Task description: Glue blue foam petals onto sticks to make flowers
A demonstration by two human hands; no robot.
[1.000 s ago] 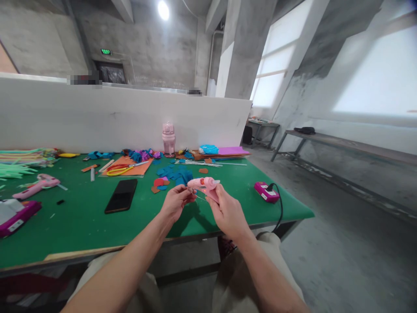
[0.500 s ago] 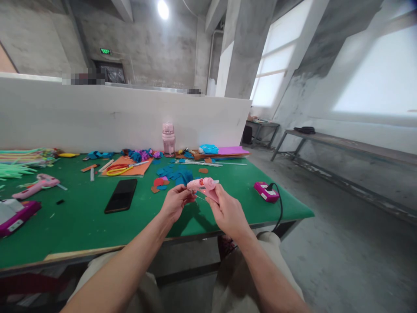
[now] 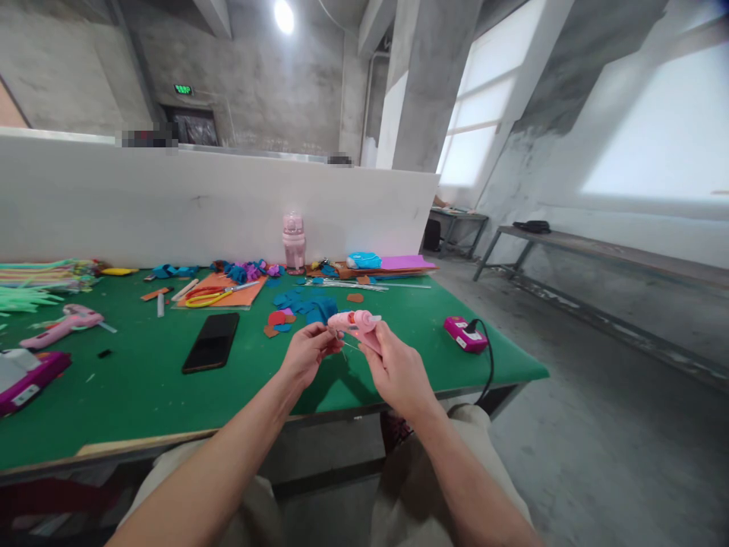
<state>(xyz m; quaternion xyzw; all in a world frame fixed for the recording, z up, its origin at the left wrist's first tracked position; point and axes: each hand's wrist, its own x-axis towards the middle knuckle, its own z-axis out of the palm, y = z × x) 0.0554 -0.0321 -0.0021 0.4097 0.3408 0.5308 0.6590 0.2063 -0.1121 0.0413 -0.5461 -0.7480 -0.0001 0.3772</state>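
My right hand (image 3: pixel 402 374) is wrapped round the handle of a pink hot glue gun (image 3: pixel 364 328), its nozzle pointing left and a clear glue stick showing at the back. At the nozzle, the fingers of my left hand (image 3: pixel 307 353) are pinched together on a thin wire (image 3: pixel 344 354), of which only a short end shows. A dark blue felt piece (image 3: pixel 324 306) appears just above these fingertips; whether it is fixed to the wire I cannot tell. Behind my hands lie blue felt scraps (image 3: pixel 296 302) and small red and brown felt pieces (image 3: pixel 277 319).
A black phone (image 3: pixel 211 343) lies left of my hands. Yellow-and-red-handled pliers (image 3: pixel 210 295) rest on orange sheets. A second glue gun (image 3: pixel 65 327) and a power strip (image 3: pixel 34 381) are far left; another power strip (image 3: pixel 465 335) with a cable is right. A pink bottle (image 3: pixel 295 245) stands behind.
Almost nothing differs. Both hands keep their hold, and the glue gun stays at the left fingertips with only a very slight shift.
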